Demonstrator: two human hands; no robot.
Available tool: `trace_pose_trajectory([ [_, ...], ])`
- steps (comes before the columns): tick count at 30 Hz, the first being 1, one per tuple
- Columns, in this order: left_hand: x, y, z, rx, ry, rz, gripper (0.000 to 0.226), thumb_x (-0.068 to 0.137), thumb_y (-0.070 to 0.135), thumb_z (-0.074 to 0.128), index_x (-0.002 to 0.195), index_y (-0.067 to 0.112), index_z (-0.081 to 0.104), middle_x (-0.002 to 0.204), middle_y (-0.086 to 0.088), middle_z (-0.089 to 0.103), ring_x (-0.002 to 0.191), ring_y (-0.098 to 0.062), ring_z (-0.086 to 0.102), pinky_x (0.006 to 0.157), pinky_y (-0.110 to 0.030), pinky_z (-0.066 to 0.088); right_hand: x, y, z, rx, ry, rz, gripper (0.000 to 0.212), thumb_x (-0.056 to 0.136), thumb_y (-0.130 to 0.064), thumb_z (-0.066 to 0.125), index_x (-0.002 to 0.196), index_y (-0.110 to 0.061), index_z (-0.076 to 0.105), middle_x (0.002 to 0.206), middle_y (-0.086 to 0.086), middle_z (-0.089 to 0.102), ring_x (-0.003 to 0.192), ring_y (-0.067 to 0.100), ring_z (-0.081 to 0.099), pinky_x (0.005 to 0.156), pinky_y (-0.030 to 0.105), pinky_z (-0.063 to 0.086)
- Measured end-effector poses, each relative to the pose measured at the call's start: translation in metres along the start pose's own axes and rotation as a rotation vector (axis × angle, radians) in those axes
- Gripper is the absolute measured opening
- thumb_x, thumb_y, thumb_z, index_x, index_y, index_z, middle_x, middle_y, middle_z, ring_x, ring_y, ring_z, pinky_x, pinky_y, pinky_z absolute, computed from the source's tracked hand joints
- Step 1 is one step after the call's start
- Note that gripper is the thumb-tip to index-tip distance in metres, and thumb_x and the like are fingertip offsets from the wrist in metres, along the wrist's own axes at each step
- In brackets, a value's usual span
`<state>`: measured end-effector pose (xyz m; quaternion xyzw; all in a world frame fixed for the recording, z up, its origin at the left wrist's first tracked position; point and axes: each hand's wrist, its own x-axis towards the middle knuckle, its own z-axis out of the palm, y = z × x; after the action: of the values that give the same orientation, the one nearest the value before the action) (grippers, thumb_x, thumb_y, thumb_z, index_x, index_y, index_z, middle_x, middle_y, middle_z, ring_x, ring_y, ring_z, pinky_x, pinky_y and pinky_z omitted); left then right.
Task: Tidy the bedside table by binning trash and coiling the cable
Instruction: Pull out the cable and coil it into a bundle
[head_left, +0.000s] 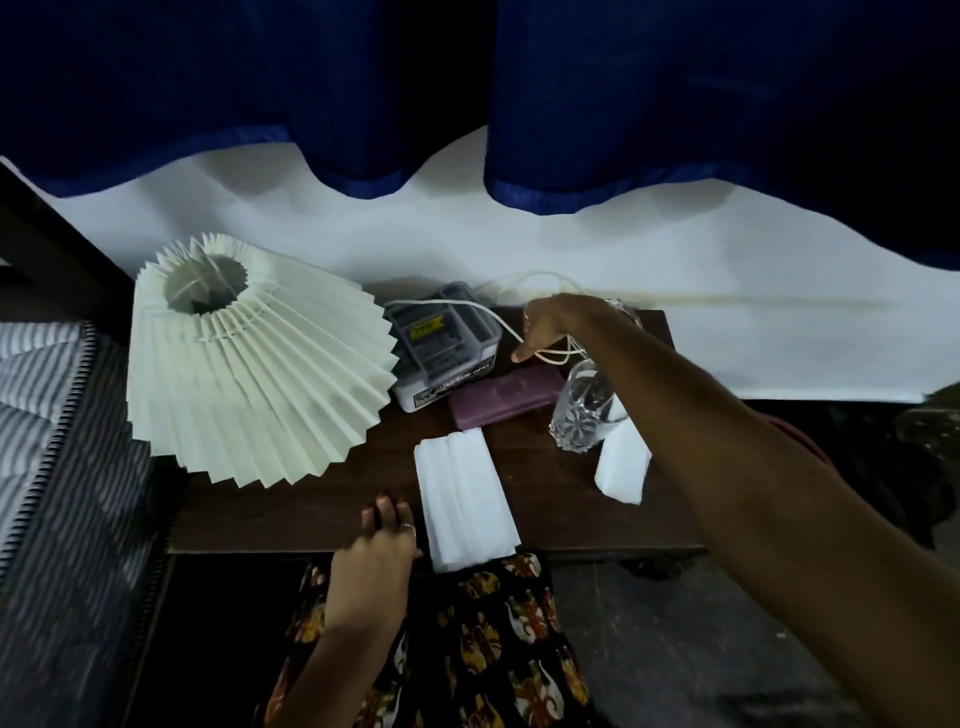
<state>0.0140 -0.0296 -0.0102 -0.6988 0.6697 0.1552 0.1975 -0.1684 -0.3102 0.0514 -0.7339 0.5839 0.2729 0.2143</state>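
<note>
Your right hand is on the cable at the back of the table; your left rests flat at the front edge.

Your right hand (545, 327) reaches far back, fingers curled down around loops of the white cable (457, 302), which runs left from your hand across the top of the grey box (444, 345) and arcs behind toward the wall. Its free length lies left and back of your grip, so the right hand is the nearer one. The glass (582, 405) stands just beside your forearm, an easy thing to knock, I judge. Your left hand (387, 540) lies spread, holding nothing, touching the near edge of the table (561, 519), just beside the tissue (465, 499). The lampshade (254, 358) crowds the left side; open room is mid-table.
</note>
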Motion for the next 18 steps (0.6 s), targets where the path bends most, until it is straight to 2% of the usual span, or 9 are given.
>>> trace_pose_trajectory([
  [3,0.003,0.001,0.009,-0.026,0.081,0.028,0.055,0.096,0.027,0.048,0.145,0.008,0.03,0.152,-0.017,0.031,0.135,-0.029,0.041,0.082,-0.038,0.055,0.005,-0.005,0.003,-0.031,0.0,0.012,0.066,0.071,-0.049,0.074,0.122,-0.01,0.058,0.133,0.011,0.057,0.115,0.034,0.056,0.097,0.043,0.047],
  [6,0.003,0.004,0.007,-0.03,0.102,0.031,0.056,0.098,0.026,0.043,0.147,0.009,0.022,0.155,-0.015,0.023,0.14,-0.028,0.033,0.087,-0.037,0.053,0.006,-0.009,0.006,-0.05,-0.014,0.021,0.066,0.075,-0.038,0.074,0.13,-0.008,0.052,0.138,0.012,0.052,0.121,0.034,0.052,0.096,0.039,0.045],
  [8,0.002,0.003,0.005,-0.034,0.051,0.044,0.056,0.1,0.026,0.036,0.148,0.009,0.013,0.158,-0.015,0.013,0.143,-0.027,0.025,0.092,-0.037,0.05,0.008,-0.01,0.005,-0.071,-0.024,0.007,0.06,0.076,-0.033,0.075,0.125,-0.005,0.055,0.129,0.013,0.057,0.112,0.032,0.057,0.089,0.036,0.046],
  [10,0.003,0.003,0.004,-0.035,0.041,0.05,0.055,0.101,0.024,0.034,0.149,0.009,0.011,0.158,-0.015,0.01,0.144,-0.028,0.022,0.095,-0.038,0.048,0.006,-0.011,0.002,-0.083,-0.028,-0.002,0.049,0.076,-0.025,0.075,0.117,-0.004,0.06,0.113,0.013,0.063,0.094,0.029,0.06,0.082,0.034,0.048],
  [12,0.002,0.004,0.004,-0.031,0.045,0.046,0.054,0.101,0.022,0.033,0.149,0.009,0.01,0.158,-0.016,0.01,0.144,-0.028,0.022,0.096,-0.038,0.047,0.003,-0.011,-0.002,-0.06,0.012,-0.017,0.035,0.077,-0.015,0.07,0.11,-0.005,0.065,0.109,0.014,0.066,0.086,0.027,0.06,0.079,0.034,0.051],
  [16,0.002,0.005,0.004,-0.026,0.053,0.032,0.054,0.101,0.019,0.035,0.148,0.009,0.012,0.158,-0.015,0.013,0.143,-0.028,0.026,0.096,-0.037,0.048,-0.014,-0.006,-0.019,0.049,0.113,-0.049,0.025,0.083,-0.011,0.06,0.105,-0.001,0.065,0.094,0.014,0.068,0.081,0.028,0.065,0.074,0.035,0.052],
  [18,0.001,0.004,0.002,-0.03,0.051,0.023,0.054,0.101,0.019,0.036,0.148,0.009,0.014,0.158,-0.015,0.014,0.142,-0.028,0.028,0.095,-0.037,0.048,-0.024,-0.001,-0.031,0.117,0.196,-0.064,0.026,0.086,-0.008,0.055,0.11,0.002,0.06,0.104,0.02,0.067,0.084,0.028,0.062,0.076,0.035,0.05],
])
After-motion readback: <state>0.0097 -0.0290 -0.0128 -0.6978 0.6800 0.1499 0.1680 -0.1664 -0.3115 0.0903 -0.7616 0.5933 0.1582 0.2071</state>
